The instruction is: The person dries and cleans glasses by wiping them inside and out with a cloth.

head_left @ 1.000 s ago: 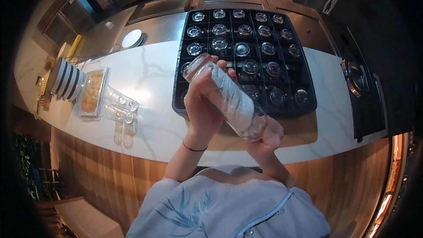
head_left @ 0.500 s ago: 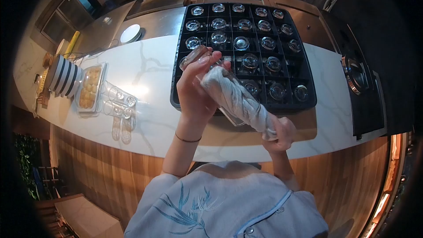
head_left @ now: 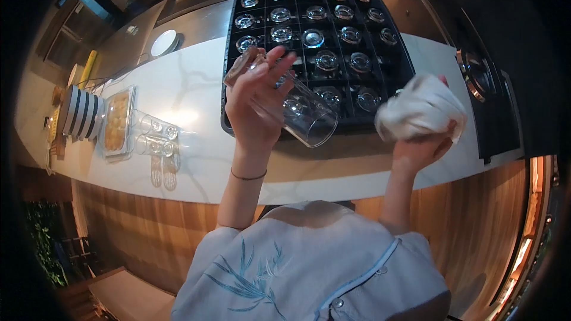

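My left hand [head_left: 256, 104] grips a clear drinking glass [head_left: 315, 120] near its thick base, above the near left part of a black divided rack [head_left: 392, 21]. The glass is tilted, its open rim pointing down and to the right. Off to the right, my right hand [head_left: 419, 151] is closed around a bunched white cloth [head_left: 422, 107], apart from the glass. The cloth hides most of that hand's fingers. In the rack's compartments stand several upside-down glasses [head_left: 313, 38], bases up.
On the counter [head_left: 196, 163] at left, two clear glasses [head_left: 157, 137] lie beside a clear tray of round yellowish food [head_left: 119, 117]. Behind them is a striped black-and-white stack [head_left: 83, 112]. White plates [head_left: 165, 43] sit farther back. A round metal pot [head_left: 476, 77] stands at far right.
The cloth, which was wrapped along the glass, has come off it and moved right with my right hand. My left hand still holds the glass. The whole view has shifted slightly.
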Tool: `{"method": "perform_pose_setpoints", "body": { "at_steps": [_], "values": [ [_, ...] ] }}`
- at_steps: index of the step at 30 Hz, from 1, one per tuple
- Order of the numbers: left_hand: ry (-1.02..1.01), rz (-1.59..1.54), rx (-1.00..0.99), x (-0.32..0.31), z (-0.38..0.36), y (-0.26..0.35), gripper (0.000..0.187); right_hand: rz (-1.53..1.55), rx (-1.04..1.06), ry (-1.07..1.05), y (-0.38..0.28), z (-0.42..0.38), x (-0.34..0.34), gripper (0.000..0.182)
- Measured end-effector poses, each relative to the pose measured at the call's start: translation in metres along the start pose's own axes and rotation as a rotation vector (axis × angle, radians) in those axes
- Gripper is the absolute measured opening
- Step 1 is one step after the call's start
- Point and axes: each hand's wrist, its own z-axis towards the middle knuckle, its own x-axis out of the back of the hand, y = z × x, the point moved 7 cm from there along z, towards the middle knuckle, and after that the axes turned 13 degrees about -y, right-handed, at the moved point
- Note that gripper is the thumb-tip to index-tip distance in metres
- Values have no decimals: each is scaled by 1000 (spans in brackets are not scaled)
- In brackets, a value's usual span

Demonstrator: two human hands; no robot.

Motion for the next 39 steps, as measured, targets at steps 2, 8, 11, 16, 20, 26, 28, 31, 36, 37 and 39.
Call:
{"method": "perform_pose_setpoints", "body": {
  "at_steps": [2, 8, 11, 16, 20, 26, 28, 31, 36, 37, 39],
  "values": [
    [41, 107, -7, -22, -1, -7, 32, 43, 100, -194, -20, 5, -53, 52],
    [0, 432, -71, -22, -24, -8, 47, 87, 154, -659, -71, 51, -130, 50],
    [-53, 468, -180, -22, -29, 0, 52, 490, -445, -844, -20, 48, -141, 48],
    [-492, -2, -414, -54, -22, 6, 45, 1251, -503, -765, 23, 1, -143, 49],
    [-303, -147, -382, -39, -18, 12, 41, 1480, -611, -413, 43, -32, -137, 54],
    [-200, -56, -454, -24, -16, 22, 41, 1621, -592, -175, 35, -24, -122, 51],
    [-186, -1, -444, -27, -17, 18, 40, 1344, -514, -307, 34, -19, -121, 54],
    [-183, -63, -479, -27, -18, 20, 43, 951, -409, -426, 27, -4, -120, 58],
    [-448, -180, -489, -39, -17, 28, 52, 789, -388, -618, 21, -10, -119, 42],
    [-488, -135, -509, -42, -17, 30, 51, 842, -439, -632, 24, -13, -121, 42],
    [-541, -42, -560, -53, -20, 33, 58, 1054, -616, -632, 28, -21, -133, 45]
  ]
}}
